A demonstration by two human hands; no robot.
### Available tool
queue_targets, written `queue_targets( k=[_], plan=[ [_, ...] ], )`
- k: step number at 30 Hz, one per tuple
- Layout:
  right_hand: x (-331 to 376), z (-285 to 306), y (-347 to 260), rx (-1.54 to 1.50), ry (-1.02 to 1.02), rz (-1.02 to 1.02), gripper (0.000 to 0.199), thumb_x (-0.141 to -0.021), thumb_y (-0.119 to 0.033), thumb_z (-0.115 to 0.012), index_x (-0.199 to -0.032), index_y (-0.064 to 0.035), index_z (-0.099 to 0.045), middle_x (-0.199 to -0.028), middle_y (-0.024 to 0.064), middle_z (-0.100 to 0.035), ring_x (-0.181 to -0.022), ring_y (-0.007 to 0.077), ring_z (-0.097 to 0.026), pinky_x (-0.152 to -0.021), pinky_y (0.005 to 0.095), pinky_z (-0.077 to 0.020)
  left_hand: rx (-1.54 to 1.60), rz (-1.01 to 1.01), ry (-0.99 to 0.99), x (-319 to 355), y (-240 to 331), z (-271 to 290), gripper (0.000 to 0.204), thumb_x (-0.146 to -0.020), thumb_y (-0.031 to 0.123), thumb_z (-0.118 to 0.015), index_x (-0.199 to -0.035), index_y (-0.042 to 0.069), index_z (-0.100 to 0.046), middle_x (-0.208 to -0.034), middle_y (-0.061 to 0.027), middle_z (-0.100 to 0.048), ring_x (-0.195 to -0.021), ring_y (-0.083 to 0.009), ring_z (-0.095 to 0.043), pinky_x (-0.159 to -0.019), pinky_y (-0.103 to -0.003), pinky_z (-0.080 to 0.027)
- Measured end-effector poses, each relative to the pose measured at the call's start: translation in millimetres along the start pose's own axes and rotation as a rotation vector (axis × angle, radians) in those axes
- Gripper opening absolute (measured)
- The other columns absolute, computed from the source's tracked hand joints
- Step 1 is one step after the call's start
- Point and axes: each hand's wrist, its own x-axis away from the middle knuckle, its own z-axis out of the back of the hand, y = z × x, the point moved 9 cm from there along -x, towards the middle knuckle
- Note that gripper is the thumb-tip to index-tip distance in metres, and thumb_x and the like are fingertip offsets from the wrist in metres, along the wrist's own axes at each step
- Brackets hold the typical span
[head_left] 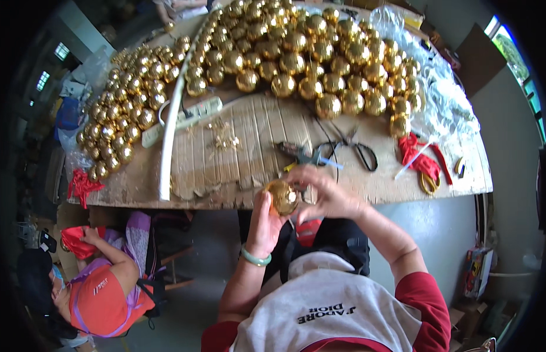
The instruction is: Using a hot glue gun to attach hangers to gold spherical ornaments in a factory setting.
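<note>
My left hand (264, 227), with a pale green bangle (256, 257) at the wrist, holds a shiny gold ball (284, 198) just in front of the table's near edge. Around the ball's right side curves my right hand (328, 191), its fingers and thumb apart. Its fingertips come close to the top of the ball; whether they touch it I cannot tell. Beyond my hands, a glue gun (305, 155) lies on the table, partly hidden. Scissors with black handles (361, 154) rest to its right.
Gold balls (296, 44) in heaps cover the table's far half, split by a white tube (173, 126). A power strip (190, 114) lies on cardboard (249, 129). Red cloth (422, 158) sits at the right. At the lower left, another person (111, 290) holds red material.
</note>
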Motion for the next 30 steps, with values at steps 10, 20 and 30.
queue_targets(
  k=[10,20,30],
  plan=[
    [-84,7,41,0.071,-0.140,-0.137,0.073,-0.072,-0.021,-0.082,-0.133,-0.0079,-0.046,-0.119,0.0114,-0.057,-0.097,0.0225,-0.064,-0.080,0.0314,-0.0561,-0.731,-0.593,0.458,21,82,61,0.039,-0.101,0.031,-0.040,-0.131,0.005,-0.043,-0.113,-0.0095,-0.055,-0.096,-0.0163,-0.054,-0.078,-0.028,-0.048],
    [-267,217,87,0.653,0.464,-0.340,0.065,-0.082,-0.045,-0.068,-0.132,-0.0060,-0.050,-0.116,0.0204,-0.063,-0.103,0.0332,-0.063,-0.087,0.0420,-0.0495,-0.674,-0.700,0.580,51,106,134,0.023,-0.096,0.017,-0.056,-0.116,0.007,-0.055,-0.106,-0.0040,-0.060,-0.095,-0.0120,-0.058,-0.078,-0.026,-0.048],
    [-49,55,64,0.666,0.210,-0.201,0.032,-0.077,-0.006,-0.069,-0.108,-0.0054,-0.063,-0.123,0.0185,-0.054,-0.116,0.0363,-0.052,-0.096,0.0435,-0.0438,-1.313,-0.808,0.587,46,275,147,0.023,-0.087,0.004,-0.063,-0.110,0.004,-0.059,-0.096,-0.0038,-0.060,-0.081,-0.0084,-0.056,-0.066,-0.021,-0.046]
  ],
)
